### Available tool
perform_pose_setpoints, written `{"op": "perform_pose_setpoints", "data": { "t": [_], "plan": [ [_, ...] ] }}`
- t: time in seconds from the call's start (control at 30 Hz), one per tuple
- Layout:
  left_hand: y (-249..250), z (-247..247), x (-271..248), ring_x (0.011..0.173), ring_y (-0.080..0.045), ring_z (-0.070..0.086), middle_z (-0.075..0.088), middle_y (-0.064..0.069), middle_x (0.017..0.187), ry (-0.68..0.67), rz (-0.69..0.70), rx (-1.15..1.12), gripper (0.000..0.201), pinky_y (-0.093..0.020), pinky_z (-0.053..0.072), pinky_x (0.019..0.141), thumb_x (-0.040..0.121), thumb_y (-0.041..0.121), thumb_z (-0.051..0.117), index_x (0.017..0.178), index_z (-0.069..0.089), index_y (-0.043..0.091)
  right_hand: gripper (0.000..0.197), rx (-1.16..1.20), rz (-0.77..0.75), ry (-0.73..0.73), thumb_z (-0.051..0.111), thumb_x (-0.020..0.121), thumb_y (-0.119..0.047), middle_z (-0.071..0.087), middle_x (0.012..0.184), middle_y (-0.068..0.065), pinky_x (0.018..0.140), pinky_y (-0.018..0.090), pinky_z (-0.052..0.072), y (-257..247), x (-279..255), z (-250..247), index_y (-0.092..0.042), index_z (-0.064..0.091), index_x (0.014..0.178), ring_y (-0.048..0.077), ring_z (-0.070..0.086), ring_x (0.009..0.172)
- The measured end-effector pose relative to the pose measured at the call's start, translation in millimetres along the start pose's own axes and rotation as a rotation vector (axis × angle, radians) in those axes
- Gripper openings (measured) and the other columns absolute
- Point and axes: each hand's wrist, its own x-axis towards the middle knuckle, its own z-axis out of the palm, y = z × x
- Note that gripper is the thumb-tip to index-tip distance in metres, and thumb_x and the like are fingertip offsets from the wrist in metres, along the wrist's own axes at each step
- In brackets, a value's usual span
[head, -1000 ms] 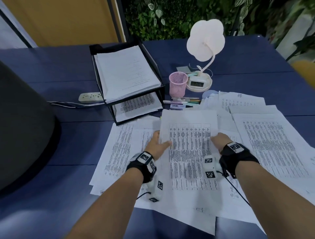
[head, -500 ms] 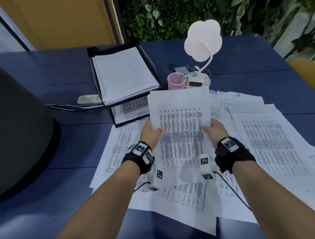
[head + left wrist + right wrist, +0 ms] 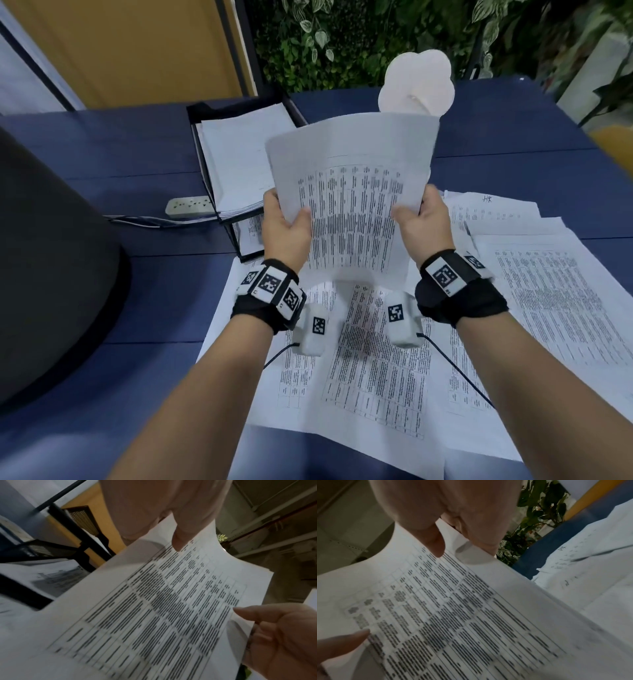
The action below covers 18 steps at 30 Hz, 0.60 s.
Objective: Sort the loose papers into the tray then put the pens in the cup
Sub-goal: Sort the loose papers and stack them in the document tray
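Tray [image 3: 219, 178] at left, stacked with sheets. Left hand [image 3: 284, 229] pinches the printed sheet [image 3: 352, 202] by its left edge, thumb on top; right hand [image 3: 423, 222] pinches the right edge. The sheet is lifted clear of the loose papers [image 3: 548, 294] on the table [image 3: 137, 291], just right of the tray.

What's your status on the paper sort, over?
Left hand and right hand pinch one white printed sheet, lifted off the table. Black two-tier paper tray ahead-left, top tier stacked. Nothing blocking it. Loose white sheets remain.

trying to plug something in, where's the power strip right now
In the head view the power strip lies on the blue table, left of the black paper tray.
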Motion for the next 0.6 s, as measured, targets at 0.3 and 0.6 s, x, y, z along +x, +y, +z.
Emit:
{"op": "perform_pose_setpoints", "data": {
  "t": [0.3, 0.6],
  "plan": [
    [-41.3, -13.1, 0.4, 0.123, -0.023, 0.052, 0.052, -0.006, 0.136, -0.097, -0.295, 0.044, 0.086, -0.045, 0.043, 0.104, 0.069, 0.042, 0.072, 0.142, 0.034, 0.018, 0.035, -0.047, 0.131, -0.055, 0.043, 0.09, 0.008, 0.056, 0.091, 0.001, 0.073, 0.038, 0.045, 9.3, -7.4, -2.9, -0.005, 0.048, 0.122, 0.017, 0.056, 0.079],
    [-39.8, -18.7, 0.7, 0.13, -0.02, 0.046, 0.051, -0.004, 0.139, -0.059, -0.315, 0.054, 0.053, -0.042, 0.036, 0.111, 0.093, 0.022, 0.058, 0.14, 0.039, 0.011, 0.032, -0.227, 0.348, -0.203, 0.056, 0.089, -0.007, 0.061, 0.11, 0.006, 0.088, 0.032, 0.045, 52.6, 3.7, -6.3, -0.009, 0.051, 0.121, 0.024, 0.058, 0.101]
  ]
}}
